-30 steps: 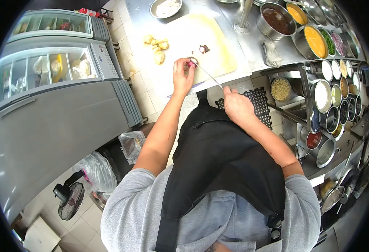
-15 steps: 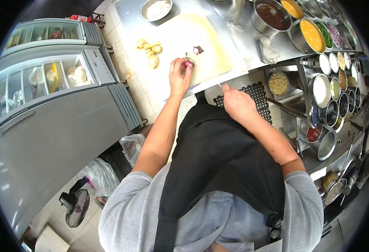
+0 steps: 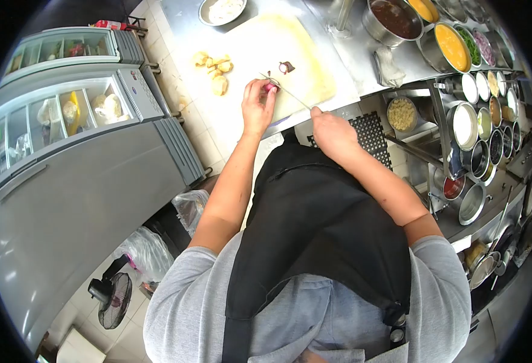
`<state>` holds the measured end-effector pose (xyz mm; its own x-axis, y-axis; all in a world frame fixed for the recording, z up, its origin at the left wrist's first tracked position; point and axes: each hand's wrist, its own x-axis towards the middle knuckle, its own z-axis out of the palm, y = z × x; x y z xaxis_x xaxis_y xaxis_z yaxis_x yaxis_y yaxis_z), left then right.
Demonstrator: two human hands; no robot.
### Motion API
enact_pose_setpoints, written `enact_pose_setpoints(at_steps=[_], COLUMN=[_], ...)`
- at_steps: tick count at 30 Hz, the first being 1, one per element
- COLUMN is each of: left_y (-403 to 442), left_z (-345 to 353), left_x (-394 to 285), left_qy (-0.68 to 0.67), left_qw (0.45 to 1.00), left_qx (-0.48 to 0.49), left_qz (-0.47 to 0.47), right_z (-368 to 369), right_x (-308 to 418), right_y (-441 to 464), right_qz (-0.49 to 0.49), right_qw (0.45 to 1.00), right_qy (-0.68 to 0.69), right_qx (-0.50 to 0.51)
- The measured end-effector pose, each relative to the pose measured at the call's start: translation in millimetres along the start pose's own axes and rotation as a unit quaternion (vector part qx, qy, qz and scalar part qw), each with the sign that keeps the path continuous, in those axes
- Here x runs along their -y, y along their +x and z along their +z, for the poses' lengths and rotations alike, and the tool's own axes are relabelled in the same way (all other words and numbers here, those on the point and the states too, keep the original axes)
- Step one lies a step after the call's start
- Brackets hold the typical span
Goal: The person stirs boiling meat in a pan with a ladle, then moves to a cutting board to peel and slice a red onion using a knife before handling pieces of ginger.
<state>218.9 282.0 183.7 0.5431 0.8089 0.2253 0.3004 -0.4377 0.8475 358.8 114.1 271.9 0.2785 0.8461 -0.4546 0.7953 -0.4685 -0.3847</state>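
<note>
My left hand (image 3: pixel 257 109) holds a small red onion (image 3: pixel 270 88) on the pale cutting board (image 3: pixel 314 66). My right hand (image 3: pixel 333 134) is closed round the handle of a knife (image 3: pixel 295 98), whose thin blade reaches up and left to the onion. Dark red peelings with a pale cut end (image 3: pixel 286 67) lie on the board just beyond the onion. To the left, several yellowish peeled pieces (image 3: pixel 219 85), perhaps ginger, sit in a loose group. The knife's handle is mostly hidden in my right hand.
A metal bowl of white food (image 3: pixel 221 11) stands at the back left. Pots of brown (image 3: pixel 391 21) and orange liquid (image 3: pixel 452 48) are at the back right, beside a folded cloth (image 3: pixel 388 68). Many containers line the right side; a glass-topped freezer (image 3: pixel 66 115) is on the left.
The knife has come back up to the onion, after its blade was drawn toward my body half a second ago. My right hand has moved slightly forward and left. My left hand keeps its hold.
</note>
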Motion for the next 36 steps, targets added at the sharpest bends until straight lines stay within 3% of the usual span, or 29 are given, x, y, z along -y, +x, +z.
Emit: enact_pose_setpoints(at_steps=[6,8,11,13,15,17,19,20,23,25,27,31,36], left_y=[-2.1,-7.3,-13.4,-12.4,0.8,9.1,19.5,16.6,-1.4,-13.9,-23.2,-29.8,-25.9], left_z=[-6.4,-16.6,-32.9,-34.3,-36.8,-35.7,-43.3,-41.2,-35.4,-32.2,-25.7,-18.6,-14.3], left_x=[1.0,6.6,13.7,7.8,-31.9,-14.3,4.9,10.3,14.0,21.0,22.2,16.0,18.1], left_qy=[0.023,0.025,0.070,0.059,0.227,0.258,0.193,0.067,-0.018,0.020,0.020,0.057,0.053], left_qw=[0.999,0.998,0.996,0.998,0.968,0.957,0.964,0.986,0.996,0.997,1.000,0.998,0.998], left_qx=[0.016,0.012,0.013,0.020,0.078,0.104,0.182,0.131,0.049,0.048,-0.021,-0.031,-0.035], left_qz=[0.015,-0.049,-0.055,-0.017,0.079,0.078,-0.006,-0.077,-0.068,-0.051,0.008,0.016,0.012], right_z=[30.5,30.7,24.5,28.9,34.6,40.8,38.0,29.9,17.0,20.4,17.2,8.4,2.7], right_x=[-10.6,-23.7,-41.0,-44.8,-46.4,-45.7,-40.1,-33.1,-25.5,-26.4,-22.0,-9.9,-2.6], right_y=[34.1,40.5,40.9,33.9,37.4,33.6,28.5,21.2,5.2,-3.3,-14.7,-40.8,-57.5], right_qz=[-0.003,-0.012,-0.021,-0.038,-0.042,-0.044,-0.001,0.012,-0.004,-0.012,-0.033,-0.041,-0.042], right_qw=[0.999,0.998,0.992,0.990,0.990,0.990,0.996,0.993,0.993,0.996,0.996,0.999,0.998], right_qy=[0.036,0.065,0.123,0.138,0.137,0.136,0.083,0.105,0.106,0.080,0.063,0.035,0.034], right_qx=[0.000,0.007,0.030,0.018,0.016,0.016,-0.031,-0.048,-0.044,-0.031,-0.045,0.003,-0.005])
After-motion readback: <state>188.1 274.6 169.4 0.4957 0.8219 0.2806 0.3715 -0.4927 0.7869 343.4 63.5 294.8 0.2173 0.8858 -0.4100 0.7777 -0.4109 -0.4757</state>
